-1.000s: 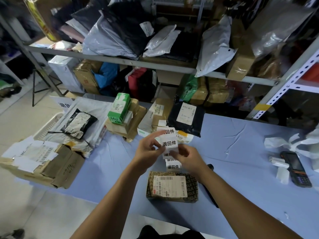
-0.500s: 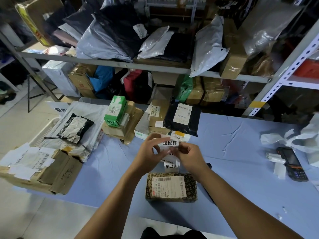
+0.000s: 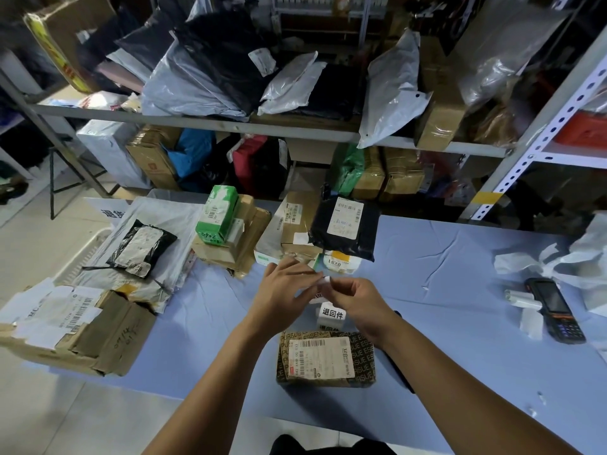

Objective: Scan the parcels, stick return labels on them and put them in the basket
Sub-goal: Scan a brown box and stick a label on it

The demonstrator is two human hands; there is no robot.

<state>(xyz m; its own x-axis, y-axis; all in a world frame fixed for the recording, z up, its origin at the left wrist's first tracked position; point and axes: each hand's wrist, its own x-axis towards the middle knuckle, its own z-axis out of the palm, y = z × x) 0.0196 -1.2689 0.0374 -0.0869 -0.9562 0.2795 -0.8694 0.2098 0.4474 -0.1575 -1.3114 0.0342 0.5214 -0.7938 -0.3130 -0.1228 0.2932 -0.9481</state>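
Your left hand (image 3: 282, 290) and right hand (image 3: 356, 298) meet just beyond the patterned parcel (image 3: 325, 359), fingertips of both pinched on the strip of return labels (image 3: 332, 314), whose loose end hangs toward the parcel's far edge. You hold it there, I judge, so 1 peeled label can go straight onto that parcel. The scanner (image 3: 555, 310) lies well right of the parcel, and the basket (image 3: 82, 254) well left.

"退回件" on label strip (image 3: 332, 314); "PURSUE ESSENCE" on patterned box (image 3: 365, 356)
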